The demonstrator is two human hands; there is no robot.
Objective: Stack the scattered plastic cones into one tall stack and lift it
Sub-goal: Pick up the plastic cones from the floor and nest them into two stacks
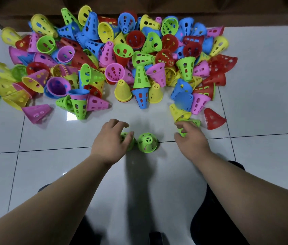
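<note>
Dark trouser legs (pixel 215 223) lie closest, on the glossy white tiled floor (pixel 51 138), and two bare forearms reach forward above them. At the left, the left hand (pixel 112 140) has its fingers curled over a small green perforated plastic cone (pixel 129 141). This cone is mostly hidden under the palm, so I cannot tell if it stands or lies. Just beside it, untouched, a second green plastic cone (pixel 147 142) stands upright with its narrow top toward the camera. Further right, the right hand (pixel 191 140) pinches a third green cone (pixel 182 133) between thumb and fingers, near a lying red plastic cone (pixel 214 119). Behind everything, the big pile of coloured plastic cones (pixel 113 59) is scattered along a brown wooden panel (pixel 157 7), and no tall stack exists yet. I think the main danger is the smooth floor: both hands are occupied, so nothing steadies the standing cone, and it may slide or tip when another is pushed on it. A cone put on crooked could jam, and loosely nested cones may separate when the stack is lifted.
</note>
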